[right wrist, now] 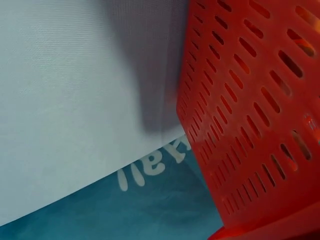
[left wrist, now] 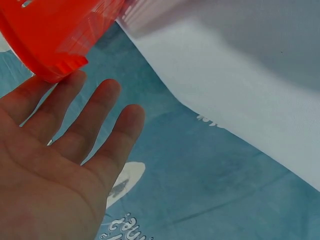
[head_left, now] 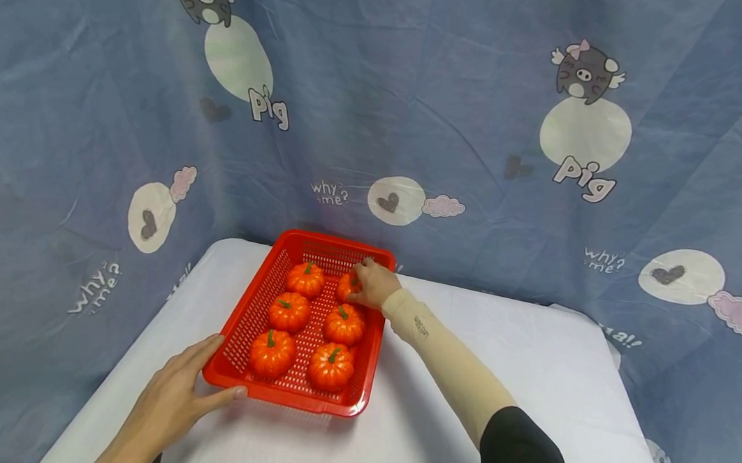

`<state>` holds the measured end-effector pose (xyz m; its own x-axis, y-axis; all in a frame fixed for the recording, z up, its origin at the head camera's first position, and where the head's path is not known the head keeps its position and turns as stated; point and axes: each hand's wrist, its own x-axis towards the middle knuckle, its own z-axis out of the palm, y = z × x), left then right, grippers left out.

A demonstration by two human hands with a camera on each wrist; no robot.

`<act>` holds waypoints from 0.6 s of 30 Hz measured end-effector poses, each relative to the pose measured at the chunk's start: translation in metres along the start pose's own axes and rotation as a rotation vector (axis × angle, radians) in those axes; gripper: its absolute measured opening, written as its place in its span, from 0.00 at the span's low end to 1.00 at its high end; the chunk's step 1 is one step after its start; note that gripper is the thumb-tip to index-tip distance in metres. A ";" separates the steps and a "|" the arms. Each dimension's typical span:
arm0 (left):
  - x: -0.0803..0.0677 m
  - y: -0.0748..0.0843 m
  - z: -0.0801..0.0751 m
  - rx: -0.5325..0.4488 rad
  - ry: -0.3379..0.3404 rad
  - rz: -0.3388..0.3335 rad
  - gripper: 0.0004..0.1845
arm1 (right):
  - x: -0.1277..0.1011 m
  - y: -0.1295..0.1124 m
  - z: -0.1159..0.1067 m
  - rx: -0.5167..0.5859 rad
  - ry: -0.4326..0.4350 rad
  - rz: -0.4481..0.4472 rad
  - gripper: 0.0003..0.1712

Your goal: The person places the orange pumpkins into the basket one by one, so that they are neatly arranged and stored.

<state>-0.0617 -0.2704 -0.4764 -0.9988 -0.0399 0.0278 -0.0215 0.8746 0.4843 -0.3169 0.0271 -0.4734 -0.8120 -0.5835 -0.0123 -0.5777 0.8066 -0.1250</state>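
Observation:
A red plastic basket [head_left: 287,397] with slotted walls holds several shiny orange pumpkins with green stems, such as the front-left pumpkin [head_left: 272,354]. My right hand [head_left: 374,284] reaches over the right side and grips the pumpkin [head_left: 346,287] in the far right corner, covering part of it. Spread fingers of my left hand [head_left: 176,393] touch the basket's near left corner, thumb along the front rim. The left wrist view has that palm [left wrist: 45,175] with fingertips at the basket's edge [left wrist: 50,55]. In the right wrist view only the basket's side wall [right wrist: 280,200] appears; the hand is out of sight.
The basket stands on a table with a white cloth [head_left: 498,336], near its far left edge. A blue curtain [head_left: 464,138] printed with cartoon pigs hangs behind the table and at its left side.

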 end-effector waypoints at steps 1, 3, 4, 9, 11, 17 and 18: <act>0.000 0.000 0.000 0.000 0.002 0.003 0.65 | -0.001 0.000 -0.001 0.005 0.001 -0.001 0.37; 0.000 0.001 -0.001 0.003 0.002 0.004 0.66 | -0.002 0.000 -0.002 0.021 0.004 -0.004 0.38; 0.000 0.001 -0.001 0.006 0.002 0.004 0.66 | -0.003 0.000 -0.004 0.037 0.007 -0.004 0.39; 0.000 0.000 -0.002 0.024 -0.006 -0.001 0.67 | -0.010 0.001 -0.012 0.103 0.068 -0.026 0.34; 0.000 0.001 -0.002 0.028 -0.005 0.000 0.67 | -0.016 0.002 -0.017 0.115 0.118 -0.034 0.31; 0.000 0.001 -0.001 0.032 -0.010 -0.001 0.67 | -0.042 0.014 -0.045 0.166 0.273 -0.014 0.29; 0.000 0.001 -0.001 0.031 -0.010 -0.001 0.67 | -0.048 0.018 -0.050 0.171 0.295 -0.010 0.30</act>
<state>-0.0620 -0.2699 -0.4750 -0.9992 -0.0358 0.0187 -0.0233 0.8893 0.4568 -0.2928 0.0744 -0.4255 -0.8101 -0.5181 0.2744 -0.5834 0.7590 -0.2890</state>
